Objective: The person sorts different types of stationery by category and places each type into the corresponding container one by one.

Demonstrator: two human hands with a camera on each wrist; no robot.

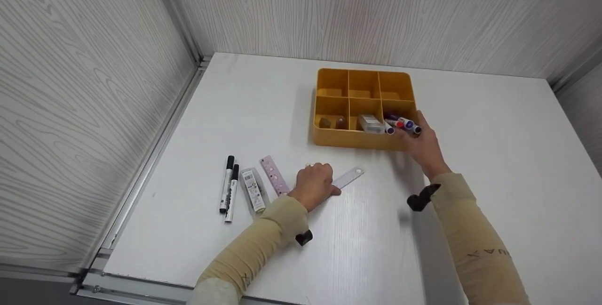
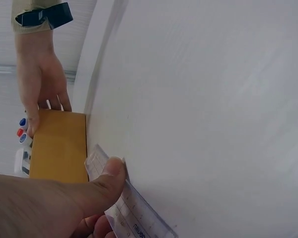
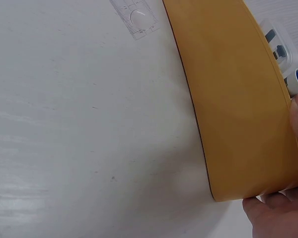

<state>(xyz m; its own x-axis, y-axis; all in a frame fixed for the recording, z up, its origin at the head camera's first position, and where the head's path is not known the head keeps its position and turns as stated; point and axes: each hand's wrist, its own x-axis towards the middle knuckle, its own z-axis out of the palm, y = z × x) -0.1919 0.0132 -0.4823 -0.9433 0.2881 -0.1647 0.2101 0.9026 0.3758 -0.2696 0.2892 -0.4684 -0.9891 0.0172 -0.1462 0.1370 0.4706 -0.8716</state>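
My left hand point(image 1: 312, 185) pinches a clear ruler point(image 1: 349, 177) between thumb and curled fingers; in the left wrist view the thumb lies across the ruler point(image 2: 131, 210). My right hand point(image 1: 424, 147) grips the near right corner of a yellow six-compartment organizer box point(image 1: 360, 140), thumb over the rim and fingers against the outer side. Several markers point(image 1: 405, 124) lean in the compartment beside that thumb. In the near middle compartment is a small clear plastic case point(image 1: 371, 124). Two small dark objects point(image 1: 332, 123) lie in the near left one.
Left of my left hand lie a pink ruler point(image 1: 273, 174), a clear case with a white label point(image 1: 254, 191) and two black-capped markers point(image 1: 229, 189). Pale wood-grain panels point(image 1: 301, 13) bound the white table point(image 1: 367, 248) at the back and sides.
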